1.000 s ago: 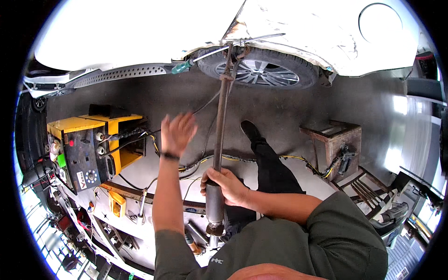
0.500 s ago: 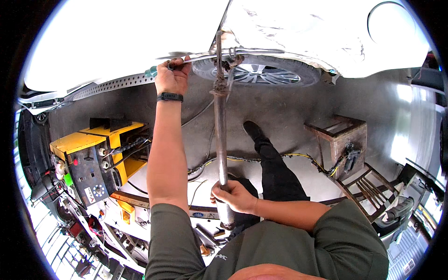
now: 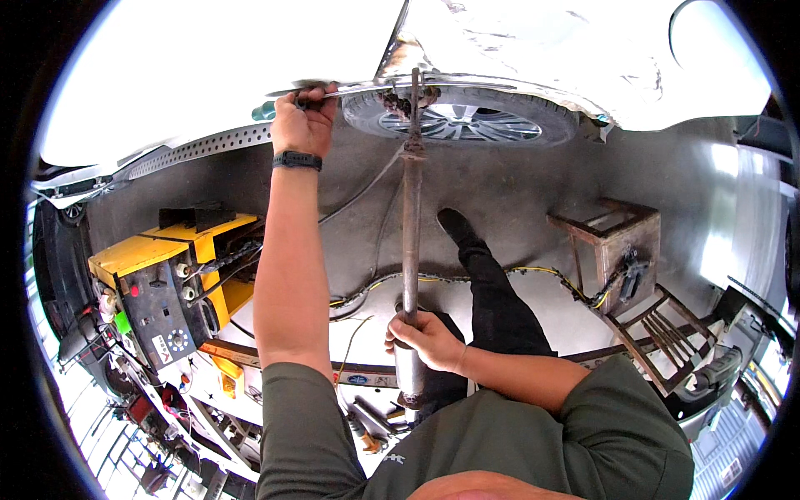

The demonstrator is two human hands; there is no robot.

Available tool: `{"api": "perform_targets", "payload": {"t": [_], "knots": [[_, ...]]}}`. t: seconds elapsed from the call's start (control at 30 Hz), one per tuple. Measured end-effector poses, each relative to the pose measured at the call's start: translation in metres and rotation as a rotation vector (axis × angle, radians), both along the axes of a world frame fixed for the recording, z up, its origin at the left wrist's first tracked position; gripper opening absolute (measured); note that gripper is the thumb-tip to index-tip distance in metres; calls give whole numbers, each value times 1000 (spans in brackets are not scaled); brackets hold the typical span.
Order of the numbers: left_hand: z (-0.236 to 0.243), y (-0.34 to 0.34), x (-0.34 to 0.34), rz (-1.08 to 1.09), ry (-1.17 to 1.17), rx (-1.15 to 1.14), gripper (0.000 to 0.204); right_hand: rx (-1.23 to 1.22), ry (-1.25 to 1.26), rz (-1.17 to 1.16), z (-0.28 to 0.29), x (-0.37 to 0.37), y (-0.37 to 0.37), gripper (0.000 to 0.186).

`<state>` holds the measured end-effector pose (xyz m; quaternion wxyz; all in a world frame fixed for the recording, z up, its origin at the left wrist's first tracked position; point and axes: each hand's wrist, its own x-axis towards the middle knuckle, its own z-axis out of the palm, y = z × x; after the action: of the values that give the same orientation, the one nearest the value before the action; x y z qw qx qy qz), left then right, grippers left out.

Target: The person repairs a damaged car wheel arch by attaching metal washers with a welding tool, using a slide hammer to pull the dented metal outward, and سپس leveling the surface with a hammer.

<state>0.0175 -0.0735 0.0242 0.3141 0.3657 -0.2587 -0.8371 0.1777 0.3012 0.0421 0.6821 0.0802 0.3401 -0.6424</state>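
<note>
My left hand (image 3: 305, 119) is closed on a long screwdriver (image 3: 263, 111) with a green handle, lying along the lower edge of the white car panel (image 3: 208, 58). My right hand (image 3: 423, 340) grips the heavy sliding sleeve of a long metal slide hammer (image 3: 412, 217) near its lower end. The hammer's upper end reaches the panel edge at a rusty metal fitting (image 3: 402, 102), in front of the wheel (image 3: 525, 125). The panel to the right is scuffed and creased, with an open-looking gap and rust where the hammer meets it.
A yellow and black machine (image 3: 158, 275) stands at the left with cables running across the floor. A wooden stool (image 3: 625, 258) and slatted chair (image 3: 667, 342) are at the right. My shoe (image 3: 457, 223) is on the floor below the wheel. Tools and clutter (image 3: 371, 425) lie behind me.
My left hand has moved up from beside the hammer's shaft onto the screwdriver at the panel edge and closed around it. The hammer's shaft has shifted slightly to the right in view.
</note>
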Motion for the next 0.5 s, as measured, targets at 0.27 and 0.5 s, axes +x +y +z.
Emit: {"api": "perform_targets", "payload": {"t": [0.27, 0.5], "knots": [[-1, -4, 1, -14, -23, -17, 30, -8, -26, -26, -5, 6, 2, 33], [15, 8, 4, 21, 25, -17, 29, 44, -24, -51, 13, 13, 2, 34]]}}
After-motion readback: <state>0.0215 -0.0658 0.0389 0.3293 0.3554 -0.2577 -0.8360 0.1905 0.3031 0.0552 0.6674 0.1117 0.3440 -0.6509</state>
